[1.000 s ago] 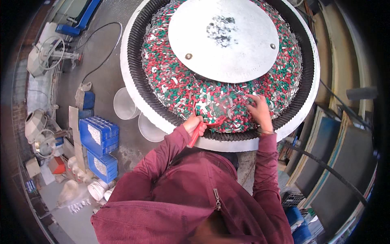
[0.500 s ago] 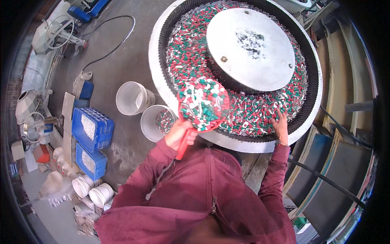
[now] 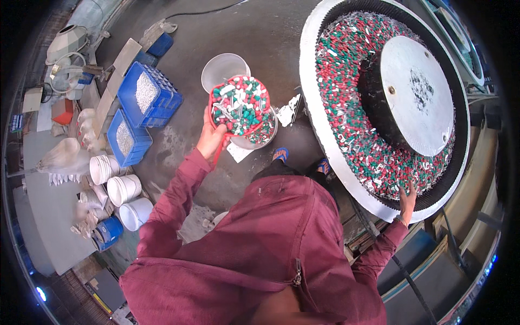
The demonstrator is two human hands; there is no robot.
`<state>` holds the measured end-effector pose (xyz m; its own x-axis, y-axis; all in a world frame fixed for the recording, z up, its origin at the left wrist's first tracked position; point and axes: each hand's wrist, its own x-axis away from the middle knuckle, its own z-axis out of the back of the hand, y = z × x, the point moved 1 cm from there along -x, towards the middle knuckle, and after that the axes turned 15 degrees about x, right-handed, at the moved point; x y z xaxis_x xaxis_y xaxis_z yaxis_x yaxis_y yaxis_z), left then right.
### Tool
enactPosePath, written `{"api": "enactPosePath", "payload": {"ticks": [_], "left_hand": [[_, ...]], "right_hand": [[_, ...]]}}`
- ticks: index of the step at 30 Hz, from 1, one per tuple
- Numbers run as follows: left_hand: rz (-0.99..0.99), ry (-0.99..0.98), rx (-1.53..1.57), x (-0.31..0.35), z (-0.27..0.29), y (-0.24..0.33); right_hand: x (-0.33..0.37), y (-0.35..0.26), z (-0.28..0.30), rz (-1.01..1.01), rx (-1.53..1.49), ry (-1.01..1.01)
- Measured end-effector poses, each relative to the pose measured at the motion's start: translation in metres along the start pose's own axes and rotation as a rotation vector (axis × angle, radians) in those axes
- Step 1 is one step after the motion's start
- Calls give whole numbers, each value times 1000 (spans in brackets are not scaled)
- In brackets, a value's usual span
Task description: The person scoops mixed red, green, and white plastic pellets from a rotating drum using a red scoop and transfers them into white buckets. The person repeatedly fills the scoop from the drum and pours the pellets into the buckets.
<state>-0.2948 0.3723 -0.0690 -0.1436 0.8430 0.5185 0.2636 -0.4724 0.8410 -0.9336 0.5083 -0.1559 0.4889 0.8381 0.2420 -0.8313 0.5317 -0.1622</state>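
Observation:
My left hand (image 3: pixel 210 140) grips the handle of a red round scoop (image 3: pixel 267 103), held level and heaped with small red, green and white pieces and some clear ones. Beneath it, partly hidden, stands a white bucket (image 3: pixel 275 130) with similar pieces inside. Another white bucket (image 3: pixel 214 65) is just beyond the scoop. At the right, a large round tub (image 3: pixel 319 132) with a pale rim and ribbed black inner wall holds a ring of the same small pieces (image 3: pixel 346 97) around a pale central disc (image 3: pixel 420 103). My right hand (image 3: pixel 407 199) reaches over its near rim, fingers spread, touching the pieces.
Blue crates (image 3: pixel 174 105) with white granules stand to the left. Nearer are several white buckets (image 3: pixel 123 190) and a blue container (image 3: pixel 108 230). Boards (image 3: pixel 433 265) and a dark cable (image 3: pixel 405 271) lie at the lower right. My shoes (image 3: pixel 280 155) show beside the tub.
The filled scoop in my left hand has moved left, from over the tub's edge to above the buckets. My view has swung left; my right hand remains at the tub's near edge.

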Motion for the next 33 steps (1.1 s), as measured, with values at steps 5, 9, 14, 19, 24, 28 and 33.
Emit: {"api": "enactPosePath", "payload": {"ticks": [5,9,14,19,24,28,33], "left_hand": [[-371,154,-955,-44,63,-64],[-594,164,-1329,-92,86,-122],[-657,254,-1309,-116,91,-161],[-350,406,-820,-113,89,-144],[-194,236,165,-102,38,-55],[-641,-114,-270,-100,-66,50],[-688,-213,-1305,-147,-260,80]], "right_hand": [[3,13,14,-34,176,55],[9,6,36,102,218,42],[28,4,67,0,347,-22],[22,19,74,-12,355,-60],[30,38,58,-89,156,-6],[-3,46,36,-41,-359,37],[-97,70,-13,-43,-402,107]]}}
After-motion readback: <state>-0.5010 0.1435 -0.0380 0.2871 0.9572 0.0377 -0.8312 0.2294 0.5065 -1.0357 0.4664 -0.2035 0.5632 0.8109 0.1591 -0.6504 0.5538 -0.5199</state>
